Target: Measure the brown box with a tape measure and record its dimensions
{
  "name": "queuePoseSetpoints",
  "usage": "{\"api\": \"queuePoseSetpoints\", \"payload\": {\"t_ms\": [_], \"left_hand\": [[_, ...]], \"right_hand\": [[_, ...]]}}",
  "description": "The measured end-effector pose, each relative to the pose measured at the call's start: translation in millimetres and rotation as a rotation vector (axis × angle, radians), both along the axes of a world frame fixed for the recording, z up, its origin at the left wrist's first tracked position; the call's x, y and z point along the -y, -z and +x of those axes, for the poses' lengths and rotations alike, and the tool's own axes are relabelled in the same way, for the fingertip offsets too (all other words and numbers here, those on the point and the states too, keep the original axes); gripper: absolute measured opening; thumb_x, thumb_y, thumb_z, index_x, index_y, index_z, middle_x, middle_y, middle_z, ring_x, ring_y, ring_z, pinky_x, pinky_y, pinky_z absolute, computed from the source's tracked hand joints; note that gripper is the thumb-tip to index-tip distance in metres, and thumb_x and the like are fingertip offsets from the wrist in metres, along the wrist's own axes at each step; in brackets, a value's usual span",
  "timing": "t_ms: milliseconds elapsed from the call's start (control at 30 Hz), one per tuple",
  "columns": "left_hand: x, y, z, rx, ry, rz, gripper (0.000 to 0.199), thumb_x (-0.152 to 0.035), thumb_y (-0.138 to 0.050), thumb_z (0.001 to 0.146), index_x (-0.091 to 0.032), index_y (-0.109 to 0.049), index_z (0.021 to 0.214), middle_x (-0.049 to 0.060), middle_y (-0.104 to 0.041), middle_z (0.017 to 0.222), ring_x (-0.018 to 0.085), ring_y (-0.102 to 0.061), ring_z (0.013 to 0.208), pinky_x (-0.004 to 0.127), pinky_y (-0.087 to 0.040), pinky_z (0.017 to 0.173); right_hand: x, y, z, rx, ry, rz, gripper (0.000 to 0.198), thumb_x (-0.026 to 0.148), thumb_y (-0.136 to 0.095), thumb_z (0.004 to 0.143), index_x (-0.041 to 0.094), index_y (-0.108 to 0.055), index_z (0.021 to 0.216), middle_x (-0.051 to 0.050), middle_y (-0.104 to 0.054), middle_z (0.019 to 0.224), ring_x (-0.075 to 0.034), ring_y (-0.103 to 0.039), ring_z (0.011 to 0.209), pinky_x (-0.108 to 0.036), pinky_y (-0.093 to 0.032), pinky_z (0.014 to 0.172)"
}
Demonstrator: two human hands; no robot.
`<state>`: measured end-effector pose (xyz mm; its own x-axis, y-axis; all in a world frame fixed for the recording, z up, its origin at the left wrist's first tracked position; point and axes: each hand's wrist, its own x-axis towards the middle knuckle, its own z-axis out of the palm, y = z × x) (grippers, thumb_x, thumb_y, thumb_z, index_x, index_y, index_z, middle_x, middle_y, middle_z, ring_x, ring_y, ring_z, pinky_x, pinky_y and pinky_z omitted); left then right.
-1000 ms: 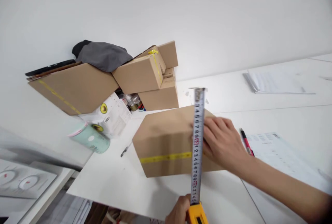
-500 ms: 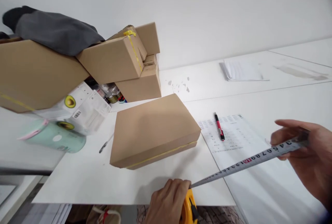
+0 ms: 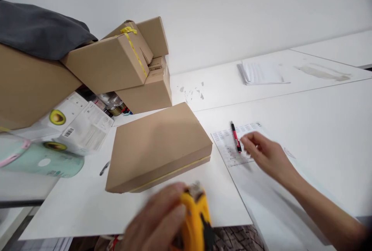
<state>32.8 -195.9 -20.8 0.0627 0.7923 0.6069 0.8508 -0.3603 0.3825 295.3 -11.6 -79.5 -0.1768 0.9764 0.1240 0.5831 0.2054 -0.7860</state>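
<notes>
My left hand (image 3: 157, 220) is wrapped around a yellow and black tape measure (image 3: 195, 220) near the table's front edge. The blade is drawn in, with only its metal end showing at the mouth of the case. Over the printed sheet, my right hand (image 3: 263, 152) has loosely curled fingers, and nothing shows between them. Its fingertips are right beside a red and black pen (image 3: 236, 136) lying on the printed sheet (image 3: 223, 142); whether they touch it I cannot tell. A closed cardboard box (image 3: 159, 142) with a yellow strip along its side lies left of the sheet.
Stacked cardboard boxes (image 3: 107, 64) stand at the back left, with dark cloth (image 3: 40, 30) on top. Nearby are a white avocado-print carton (image 3: 84, 127) and a mint-green tumbler (image 3: 58, 161). A dark pen (image 3: 104, 168) lies beside the box. A paper stack (image 3: 263, 73) sits toward the back.
The stretched blade has gone back into the tape measure, and my right hand has let go of its end. That hand has moved left to the red pen. The left hand has risen slightly.
</notes>
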Motion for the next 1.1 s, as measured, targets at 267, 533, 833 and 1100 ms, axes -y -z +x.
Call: {"api": "queuePoseSetpoints", "payload": {"t_ms": [267, 533, 833, 1100], "left_hand": [[-80, -41.7, -60, -0.391, -0.446, -0.060, 0.053, -0.030, -0.068, 0.090, -0.019, -0.048, 0.139, 0.013, -0.068, 0.131, 0.032, -0.069, 0.111, 0.038, -0.059, 0.075], [-68, -19.7, 0, -0.354, 0.011, 0.172, 0.054, -0.015, -0.066, 0.089, -0.017, -0.050, 0.140, 0.012, -0.070, 0.129, 0.028, -0.062, 0.125, 0.045, -0.051, 0.105], [-128, 82.4, 122, -0.318, 0.467, -0.630, 0.075, -0.044, -0.053, 0.100, 0.006, -0.032, 0.151, 0.029, -0.027, 0.162, 0.037, -0.013, 0.155, 0.051, -0.022, 0.127], [-159, 99.3, 123, -0.312, 0.365, -0.618, 0.085, -0.062, -0.050, 0.095, -0.001, -0.034, 0.152, 0.027, -0.026, 0.164, 0.046, -0.007, 0.154, 0.062, -0.016, 0.125]], "right_hand": [[-85, 30, -10, 0.585, -0.044, -0.050, 0.036, 0.042, -0.046, 0.094, 0.019, -0.057, 0.120, -0.009, -0.072, 0.080, -0.031, -0.066, 0.073, -0.036, -0.041, 0.060], [-93, 27, 25, -0.046, -0.180, -0.138, 0.035, 0.033, -0.045, 0.096, 0.022, -0.064, 0.123, -0.008, -0.077, 0.104, -0.022, -0.071, 0.090, -0.038, -0.053, 0.080], [-83, 21, 2, -0.475, 0.120, -0.071, 0.041, 0.064, -0.061, 0.088, 0.025, -0.050, 0.083, 0.005, -0.058, 0.055, -0.014, -0.052, 0.054, -0.030, -0.044, 0.059], [-77, 47, -13, -0.462, -0.007, -0.259, 0.042, 0.062, -0.063, 0.087, 0.020, -0.063, 0.080, 0.000, -0.061, 0.076, -0.016, -0.054, 0.072, -0.030, -0.043, 0.066]]}}
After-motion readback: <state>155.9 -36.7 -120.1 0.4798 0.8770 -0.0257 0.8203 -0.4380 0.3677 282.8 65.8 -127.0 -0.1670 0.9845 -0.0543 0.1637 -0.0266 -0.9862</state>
